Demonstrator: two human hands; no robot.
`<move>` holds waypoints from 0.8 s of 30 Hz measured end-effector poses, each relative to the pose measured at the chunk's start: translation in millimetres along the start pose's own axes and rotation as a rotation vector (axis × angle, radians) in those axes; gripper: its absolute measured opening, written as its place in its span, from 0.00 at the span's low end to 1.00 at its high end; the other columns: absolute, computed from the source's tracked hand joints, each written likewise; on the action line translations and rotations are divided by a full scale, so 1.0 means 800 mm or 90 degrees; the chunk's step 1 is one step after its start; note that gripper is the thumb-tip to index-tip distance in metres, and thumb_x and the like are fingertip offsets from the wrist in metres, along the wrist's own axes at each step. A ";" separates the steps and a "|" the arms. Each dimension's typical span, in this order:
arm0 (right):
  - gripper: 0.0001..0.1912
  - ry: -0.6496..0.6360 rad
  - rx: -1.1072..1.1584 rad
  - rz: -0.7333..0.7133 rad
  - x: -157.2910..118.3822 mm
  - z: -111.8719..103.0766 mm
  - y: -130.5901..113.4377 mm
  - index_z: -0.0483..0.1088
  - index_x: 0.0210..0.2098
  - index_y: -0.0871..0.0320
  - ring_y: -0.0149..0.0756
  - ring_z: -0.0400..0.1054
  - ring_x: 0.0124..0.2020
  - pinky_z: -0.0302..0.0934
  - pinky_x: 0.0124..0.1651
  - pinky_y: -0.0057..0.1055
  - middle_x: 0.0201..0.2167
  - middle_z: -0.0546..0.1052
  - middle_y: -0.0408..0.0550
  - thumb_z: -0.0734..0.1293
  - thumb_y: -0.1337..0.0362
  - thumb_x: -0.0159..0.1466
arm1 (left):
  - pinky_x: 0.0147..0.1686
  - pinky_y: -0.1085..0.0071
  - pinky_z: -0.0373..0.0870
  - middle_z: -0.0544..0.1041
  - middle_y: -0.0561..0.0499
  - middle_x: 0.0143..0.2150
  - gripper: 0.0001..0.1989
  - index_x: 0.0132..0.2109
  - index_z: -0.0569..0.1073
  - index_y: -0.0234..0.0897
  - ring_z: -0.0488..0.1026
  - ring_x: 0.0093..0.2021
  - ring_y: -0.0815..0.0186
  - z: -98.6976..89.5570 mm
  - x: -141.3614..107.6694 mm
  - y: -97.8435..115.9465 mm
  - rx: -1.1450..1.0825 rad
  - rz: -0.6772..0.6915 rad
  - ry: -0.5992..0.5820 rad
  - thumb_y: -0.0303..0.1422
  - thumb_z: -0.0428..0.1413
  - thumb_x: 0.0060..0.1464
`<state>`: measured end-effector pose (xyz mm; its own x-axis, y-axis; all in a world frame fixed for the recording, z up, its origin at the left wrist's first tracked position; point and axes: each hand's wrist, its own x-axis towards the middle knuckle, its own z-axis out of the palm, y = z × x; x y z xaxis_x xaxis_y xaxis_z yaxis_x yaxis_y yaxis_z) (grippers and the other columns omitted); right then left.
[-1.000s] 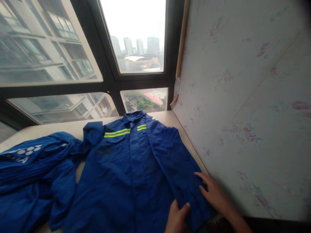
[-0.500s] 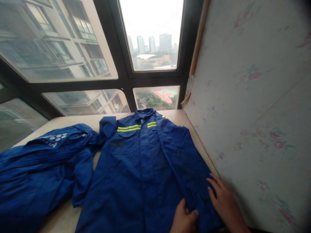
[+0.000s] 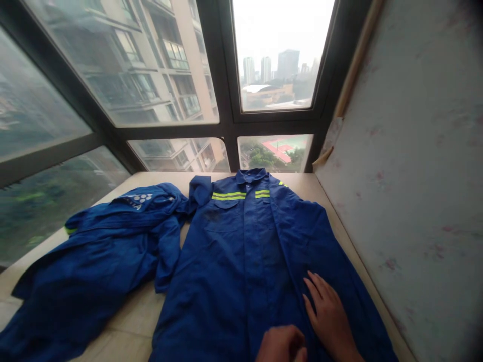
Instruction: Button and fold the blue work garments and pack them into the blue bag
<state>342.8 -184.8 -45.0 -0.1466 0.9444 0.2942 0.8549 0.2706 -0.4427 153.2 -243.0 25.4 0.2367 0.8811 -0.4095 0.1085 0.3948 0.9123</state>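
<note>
A blue work jacket (image 3: 226, 261) lies face up and spread out, its collar toward the window and yellow-green striped bands across the chest. My right hand (image 3: 328, 311) rests on its right side, over the sleeve laid along the front, with fingers stretched out. To its left, my left hand (image 3: 283, 344) is curled over the lower front of the jacket at the bottom edge of view. Its fingers are closed and partly cut off, so what they hold, if anything, is hidden. The jacket's hem is out of view.
A second blue garment (image 3: 113, 261) with white lettering on it lies rumpled at the left. Both garments lie on a pale ledge (image 3: 128, 327). Dark-framed windows (image 3: 226, 123) border the far and left sides; a flower-papered wall (image 3: 407, 211) borders the right.
The view has swung left, showing more of the second garment. My right hand has moved inward from the jacket's outer edge onto the sleeve. My left hand has shifted lower, still curled.
</note>
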 end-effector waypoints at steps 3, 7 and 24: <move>0.21 0.007 -0.039 -0.026 -0.002 0.003 0.006 0.68 0.58 0.55 0.53 0.61 0.62 0.56 0.63 0.52 0.62 0.68 0.55 0.60 0.58 0.67 | 0.51 0.62 0.67 0.81 0.44 0.41 0.11 0.40 0.81 0.43 0.75 0.44 0.52 -0.066 -0.007 0.034 0.145 0.086 0.144 0.40 0.57 0.55; 0.21 0.014 -0.099 -0.049 0.008 0.003 0.016 0.69 0.56 0.57 0.51 0.63 0.61 0.58 0.61 0.50 0.60 0.69 0.57 0.60 0.58 0.67 | 0.60 0.57 0.62 0.78 0.43 0.53 0.17 0.49 0.78 0.40 0.71 0.56 0.50 -0.191 0.002 0.045 0.399 0.151 0.427 0.38 0.54 0.56; 0.22 0.062 -0.173 -0.210 0.006 -0.006 0.118 0.70 0.55 0.55 0.48 0.69 0.55 0.66 0.55 0.44 0.58 0.72 0.52 0.62 0.53 0.65 | 0.61 0.52 0.60 0.67 0.38 0.64 0.27 0.62 0.69 0.33 0.62 0.63 0.47 -0.443 0.047 -0.032 0.810 0.051 0.543 0.39 0.44 0.61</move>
<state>425.1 -156.0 -81.0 -0.3974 0.7900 0.4669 0.8718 0.4838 -0.0768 -183.2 -127.9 -12.8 -0.2768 0.9462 0.1678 0.9564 0.2542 0.1438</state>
